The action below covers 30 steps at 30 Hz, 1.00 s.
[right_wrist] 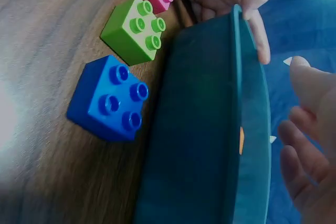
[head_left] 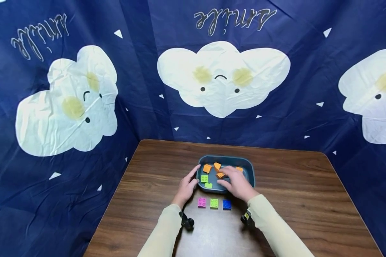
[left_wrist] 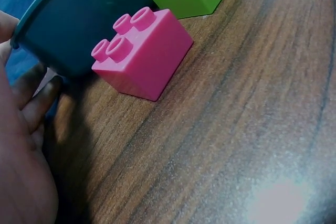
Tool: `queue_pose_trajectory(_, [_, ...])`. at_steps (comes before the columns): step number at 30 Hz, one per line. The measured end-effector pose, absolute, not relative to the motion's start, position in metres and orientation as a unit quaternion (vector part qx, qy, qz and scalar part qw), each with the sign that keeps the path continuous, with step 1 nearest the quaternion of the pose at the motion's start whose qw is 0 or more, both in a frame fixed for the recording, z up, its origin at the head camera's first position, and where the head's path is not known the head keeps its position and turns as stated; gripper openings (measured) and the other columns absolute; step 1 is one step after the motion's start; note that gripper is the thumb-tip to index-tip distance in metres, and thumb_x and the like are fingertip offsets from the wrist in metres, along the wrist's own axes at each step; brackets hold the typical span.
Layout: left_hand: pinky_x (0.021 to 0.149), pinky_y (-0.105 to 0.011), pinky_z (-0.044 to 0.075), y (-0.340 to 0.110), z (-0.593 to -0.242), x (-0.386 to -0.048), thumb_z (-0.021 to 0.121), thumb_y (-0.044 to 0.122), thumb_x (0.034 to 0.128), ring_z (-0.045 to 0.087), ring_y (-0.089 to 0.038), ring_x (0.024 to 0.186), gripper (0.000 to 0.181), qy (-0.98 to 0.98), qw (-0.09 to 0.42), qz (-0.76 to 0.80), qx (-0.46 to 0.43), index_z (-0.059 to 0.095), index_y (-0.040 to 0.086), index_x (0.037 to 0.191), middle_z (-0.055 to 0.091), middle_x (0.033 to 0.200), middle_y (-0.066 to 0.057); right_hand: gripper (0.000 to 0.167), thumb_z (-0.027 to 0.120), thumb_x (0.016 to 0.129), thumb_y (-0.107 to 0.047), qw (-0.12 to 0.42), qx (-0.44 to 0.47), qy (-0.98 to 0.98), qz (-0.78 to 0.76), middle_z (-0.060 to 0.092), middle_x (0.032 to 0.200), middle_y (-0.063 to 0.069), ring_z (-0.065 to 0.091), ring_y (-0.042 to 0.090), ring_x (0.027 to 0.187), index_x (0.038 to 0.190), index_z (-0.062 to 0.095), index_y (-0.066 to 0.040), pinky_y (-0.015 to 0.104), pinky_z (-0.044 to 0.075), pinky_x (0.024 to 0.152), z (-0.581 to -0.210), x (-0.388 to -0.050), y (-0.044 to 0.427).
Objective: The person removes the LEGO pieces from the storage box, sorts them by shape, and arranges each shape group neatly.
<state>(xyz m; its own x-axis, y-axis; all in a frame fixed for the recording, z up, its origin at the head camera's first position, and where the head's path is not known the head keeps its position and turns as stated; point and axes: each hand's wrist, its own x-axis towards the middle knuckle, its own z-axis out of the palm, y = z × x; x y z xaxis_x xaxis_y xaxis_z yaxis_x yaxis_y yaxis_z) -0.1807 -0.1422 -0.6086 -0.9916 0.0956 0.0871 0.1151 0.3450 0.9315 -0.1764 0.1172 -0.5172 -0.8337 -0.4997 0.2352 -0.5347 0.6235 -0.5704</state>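
My left hand (head_left: 186, 187) grips the left end of a teal bin (head_left: 251, 174), thumb at the rim and fingers along the outer wall. Over the bin's middle reaches my right hand (head_left: 239, 182), thumb and fingers apart. Just beyond its fingertips lies an orange block (head_left: 220, 175); no block shows between the fingers in the right wrist view. Other orange blocks (head_left: 207, 168) and two green bricks (head_left: 204, 178) lie inside the bin. In front of it stand a pink brick (left_wrist: 147, 51), a lime-green brick (right_wrist: 131, 32) and a blue brick (right_wrist: 105, 100) in a row.
The bin stands on a brown wood-grain table (head_left: 296, 200). A dark blue cloth (head_left: 141, 71) printed with white clouds hangs around the back and sides. Light glares off the tabletop near the front.
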Motion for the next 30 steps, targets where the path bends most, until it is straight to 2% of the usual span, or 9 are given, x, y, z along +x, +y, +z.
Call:
queue_pose_trajectory(2, [0.072,-0.033,0.046,-0.142,-0.609,-0.18,0.056,0.012,0.0976,0.05,-0.011,0.058,0.065,-0.819,0.006,-0.57,-0.066,0.051,0.04,0.156,0.049,0.067,0.0,0.041,0.075,0.098,-0.024,-0.002,0.301,-0.9,0.317,0.07,0.129,0.013,0.069,0.033,0.115,0.133,0.071,-0.004,0.05,0.056,0.097,-0.518,-0.182,0.11])
queue_pose_trajectory(7, [0.072,-0.033,0.045,-0.142,-0.61,-0.178,0.056,0.013,0.0974,0.051,-0.012,0.059,0.064,-0.816,0.004,-0.574,-0.066,0.051,0.039,0.156,0.048,0.065,0.002,0.038,0.076,0.096,-0.009,-0.075,0.334,-0.895,0.287,0.071,0.128,0.012,0.07,0.028,0.105,0.133,0.07,-0.003,0.047,0.058,0.093,-0.521,-0.191,0.095])
queue_pose_trajectory(11, [0.073,-0.033,0.045,-0.142,-0.61,-0.175,0.056,0.013,0.0976,0.051,-0.012,0.059,0.064,-0.819,-0.002,-0.57,-0.063,0.051,0.039,0.156,0.051,0.071,0.002,0.04,0.074,0.095,-0.001,-0.118,0.357,-0.888,0.265,0.071,0.131,0.011,0.07,0.028,0.113,0.135,0.07,-0.003,0.045,0.057,0.096,-0.523,-0.196,0.087])
queue_pose_trajectory(14, [0.072,-0.032,0.046,-0.142,-0.61,-0.174,0.057,0.013,0.0974,0.051,-0.012,0.059,0.064,-0.818,-0.004,-0.571,-0.063,0.051,0.038,0.156,0.051,0.07,0.002,0.041,0.073,0.094,0.003,-0.133,0.372,-0.881,0.259,0.072,0.131,0.01,0.068,0.028,0.121,0.134,0.071,-0.004,0.046,0.056,0.099,-0.522,-0.201,0.084])
queue_pose_trajectory(20, [0.065,-0.03,0.045,-0.142,-0.609,-0.178,0.057,0.011,0.0963,0.048,-0.012,0.056,0.065,-0.813,0.001,-0.579,-0.068,0.052,0.037,0.156,0.047,0.062,0.003,0.041,0.071,0.091,0.01,-0.151,0.4,-0.872,0.238,0.073,0.128,0.008,0.067,0.027,0.123,0.129,0.076,-0.006,0.045,0.055,0.101,-0.521,-0.211,0.079])
queue_pose_trajectory(27, [0.063,-0.029,0.044,-0.142,-0.61,-0.18,0.056,0.012,0.0951,0.048,-0.01,0.055,0.066,-0.817,0.008,-0.572,-0.07,0.052,0.038,0.156,0.046,0.059,0.007,0.057,0.062,0.081,0.023,-0.187,0.409,-0.872,0.194,0.074,0.127,0.005,0.064,0.026,0.126,0.126,0.078,-0.009,0.043,0.052,0.105,-0.519,-0.217,0.072])
queue_pose_trajectory(30, [0.063,-0.029,0.044,-0.142,-0.61,-0.181,0.056,0.012,0.0952,0.047,-0.01,0.055,0.066,-0.819,0.01,-0.57,-0.07,0.051,0.038,0.156,0.045,0.058,0.007,0.057,0.063,0.081,0.023,-0.196,0.403,-0.874,0.189,0.074,0.127,0.004,0.064,0.025,0.126,0.125,0.078,-0.009,0.042,0.052,0.105,-0.519,-0.219,0.07])
